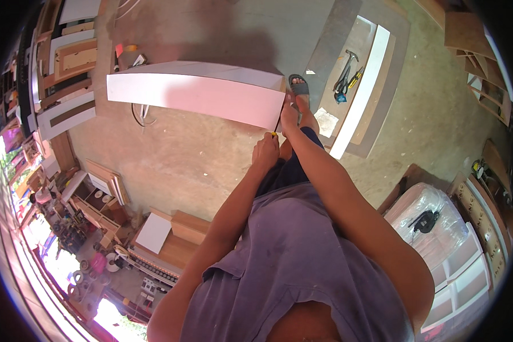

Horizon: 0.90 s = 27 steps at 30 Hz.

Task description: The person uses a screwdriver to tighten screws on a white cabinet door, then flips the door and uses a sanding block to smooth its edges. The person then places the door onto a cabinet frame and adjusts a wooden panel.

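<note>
The left hand (266, 149) is closed in a fist around a slim tool (275, 134) whose yellow part shows at the top of the grip, its dark shaft aimed up at the near right end of a long white panel (199, 102); the right hand (289, 115) is at that same end, though the view is too small to tell whether its fingers clamp the panel or only rest against it. The panel lies crosswise on a bare concrete floor (211, 154) marked with pale specks, in a crowded workshop with stacked boards (74, 57) along the left, wooden units (479, 40) at the upper right and daylight at the lower left edge. A sandalled foot (298, 85) stands just beside the panel's right end, in the tight space between it and a grey-brown board (334, 37). Beyond the foot lie a hammer (347, 68), a smaller yellow-and-black tool (356, 77), a white scrap (326, 121) and a long white strip (362, 91). A plastic-wrapped bundle (427, 222) with a black object (424, 221) on top sits at the lower right. Both arms stretch forward and converge, the right one slanting inward across the thigh, the left hand lower and nearer the body.
</note>
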Each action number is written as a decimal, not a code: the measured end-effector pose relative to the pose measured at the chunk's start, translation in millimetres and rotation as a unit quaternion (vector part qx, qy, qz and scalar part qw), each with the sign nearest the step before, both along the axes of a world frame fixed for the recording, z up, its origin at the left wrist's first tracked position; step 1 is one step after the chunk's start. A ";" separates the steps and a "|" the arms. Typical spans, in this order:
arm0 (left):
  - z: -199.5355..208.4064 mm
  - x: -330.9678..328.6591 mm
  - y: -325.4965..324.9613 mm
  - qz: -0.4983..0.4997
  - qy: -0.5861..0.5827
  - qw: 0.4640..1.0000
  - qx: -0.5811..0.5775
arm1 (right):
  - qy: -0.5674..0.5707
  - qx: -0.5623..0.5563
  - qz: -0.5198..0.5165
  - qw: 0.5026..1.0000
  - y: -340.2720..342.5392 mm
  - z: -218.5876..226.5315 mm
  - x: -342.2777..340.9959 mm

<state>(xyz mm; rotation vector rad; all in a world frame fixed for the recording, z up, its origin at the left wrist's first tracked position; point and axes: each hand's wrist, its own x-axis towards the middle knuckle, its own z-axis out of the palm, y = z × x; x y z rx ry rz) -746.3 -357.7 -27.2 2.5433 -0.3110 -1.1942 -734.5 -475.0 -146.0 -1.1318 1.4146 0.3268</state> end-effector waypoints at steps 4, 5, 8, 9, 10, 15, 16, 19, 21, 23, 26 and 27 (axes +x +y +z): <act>-8.2 2.9 -7.1 0.003 0.012 1.000 0.021 | 0.071 -0.068 0.092 0.991 -7.3 -14.1 6.1; -6.9 4.3 -9.2 0.009 0.017 0.999 0.031 | 0.056 -0.095 0.088 0.990 -9.0 -13.0 9.1; -6.2 13.1 -15.6 0.011 0.038 0.999 0.005 | 0.037 -0.112 0.094 0.989 -9.7 -12.8 7.6; -3.6 9.9 -13.4 0.009 0.032 0.999 0.014 | 0.045 -0.078 0.110 0.990 -11.6 -14.0 7.1; -2.8 9.0 -13.7 0.006 0.023 0.999 0.021 | 0.050 -0.048 0.123 0.990 -15.3 -16.6 8.2; 13.4 -3.6 -2.5 0.021 0.003 0.999 0.025 | -0.057 -0.018 0.012 0.998 3.2 -33.3 -11.5; 12.8 -6.3 2.5 0.021 0.002 0.999 0.030 | -0.083 -0.029 -0.035 0.996 14.6 -37.0 -11.6; -3.7 -8.1 12.5 0.023 0.020 0.998 0.063 | -0.061 -0.105 -0.020 0.992 35.3 -52.6 -12.5; -25.0 -21.4 19.7 0.016 0.059 0.994 0.089 | -0.100 -0.002 -0.101 0.990 45.5 -87.6 -46.1; -36.2 -15.6 19.5 0.001 0.085 0.991 0.103 | -0.158 0.017 -0.017 0.987 29.4 -148.4 -61.0; -39.5 -56.2 109.8 -0.002 0.110 0.991 0.073 | -0.026 0.181 0.025 0.983 58.4 -96.1 -96.3; -47.4 -57.6 133.3 -0.017 0.091 0.995 0.047 | 0.014 0.229 0.009 0.973 65.0 -80.3 -104.5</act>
